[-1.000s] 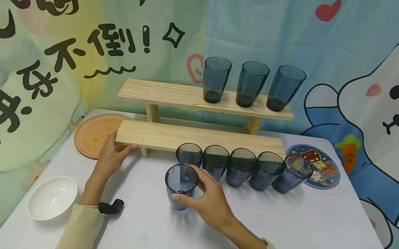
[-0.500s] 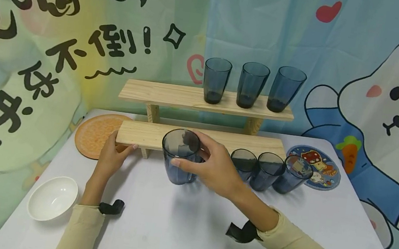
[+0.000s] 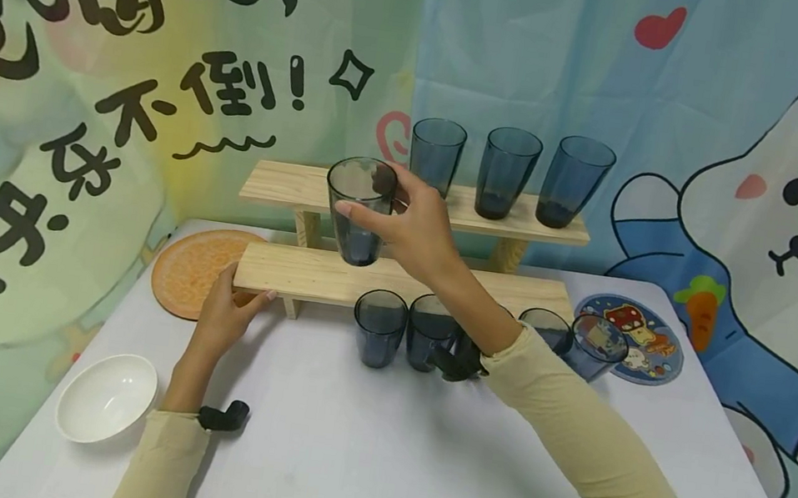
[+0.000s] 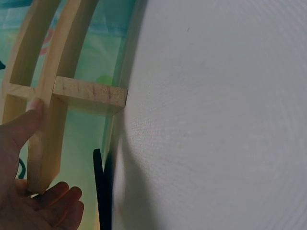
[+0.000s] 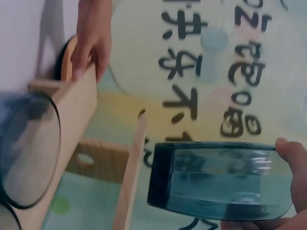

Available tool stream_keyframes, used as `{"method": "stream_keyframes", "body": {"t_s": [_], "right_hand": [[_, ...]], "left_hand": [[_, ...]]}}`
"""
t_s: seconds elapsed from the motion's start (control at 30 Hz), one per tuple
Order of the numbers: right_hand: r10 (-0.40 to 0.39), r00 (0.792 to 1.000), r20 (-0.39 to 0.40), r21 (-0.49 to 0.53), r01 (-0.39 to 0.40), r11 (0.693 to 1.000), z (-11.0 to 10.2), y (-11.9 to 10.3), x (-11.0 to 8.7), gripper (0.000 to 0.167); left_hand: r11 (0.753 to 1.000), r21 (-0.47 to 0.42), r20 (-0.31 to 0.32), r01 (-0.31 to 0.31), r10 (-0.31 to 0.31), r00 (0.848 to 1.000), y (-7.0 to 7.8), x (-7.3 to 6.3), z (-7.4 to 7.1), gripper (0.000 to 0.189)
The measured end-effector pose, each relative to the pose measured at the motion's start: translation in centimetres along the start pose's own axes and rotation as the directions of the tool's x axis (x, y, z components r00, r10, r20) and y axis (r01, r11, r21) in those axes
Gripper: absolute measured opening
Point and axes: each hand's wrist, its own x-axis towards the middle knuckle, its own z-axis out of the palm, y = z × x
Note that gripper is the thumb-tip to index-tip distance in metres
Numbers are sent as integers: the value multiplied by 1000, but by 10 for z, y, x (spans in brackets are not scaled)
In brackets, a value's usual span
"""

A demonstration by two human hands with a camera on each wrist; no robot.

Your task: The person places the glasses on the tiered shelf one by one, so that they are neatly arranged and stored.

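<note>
My right hand point(image 3: 423, 227) holds a blue drinking glass point(image 3: 357, 222) near its rim, thumb on the near side. The glass is upright in front of the upper tier point(image 3: 286, 184) of a two-step wooden shelf, and its base overlaps the lower tier point(image 3: 320, 276) in the head view. In the right wrist view, the held glass point(image 5: 216, 182) shows its dark, thick base. My left hand point(image 3: 224, 312) grips the left end of the lower tier; the left wrist view shows the thumb point(image 4: 31, 117) on the board and the fingers curled around its end.
Three matching glasses point(image 3: 509, 175) stand on the upper tier's right half. Several more glasses point(image 3: 381, 331) form a row before the shelf, partly hidden by my right forearm. A white bowl point(image 3: 107, 398), an orange round mat point(image 3: 195, 273) and a blue patterned mat point(image 3: 646, 349) lie on the table.
The glass in my right hand has risen from the table and moved forward, over the front row and lower tier to the upper tier's height. My left hand stays on the shelf end.
</note>
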Motion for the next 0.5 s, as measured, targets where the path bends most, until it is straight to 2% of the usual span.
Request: {"method": "stream_keyframes", "body": {"t_s": [0.17, 0.2, 0.37, 0.5], "right_hand": [[58, 995, -84, -64, -63, 996, 5, 6, 31, 88], [55, 993, -100, -78, -63, 995, 7, 7, 36, 87], [7, 987, -159, -79, -20, 997, 15, 14, 58, 50], [16, 977, -212, -89, -35, 995, 22, 16, 73, 51]], "left_hand": [[1000, 8, -2, 1, -1, 1000, 0, 0, 0, 88], [1000, 11, -2, 3, -3, 1000, 0, 0, 0, 89], [1000, 17, -3, 4, -4, 1000, -1, 0, 0, 90], [1000, 14, -3, -2, 2, 1000, -1, 1, -1, 91]]}}
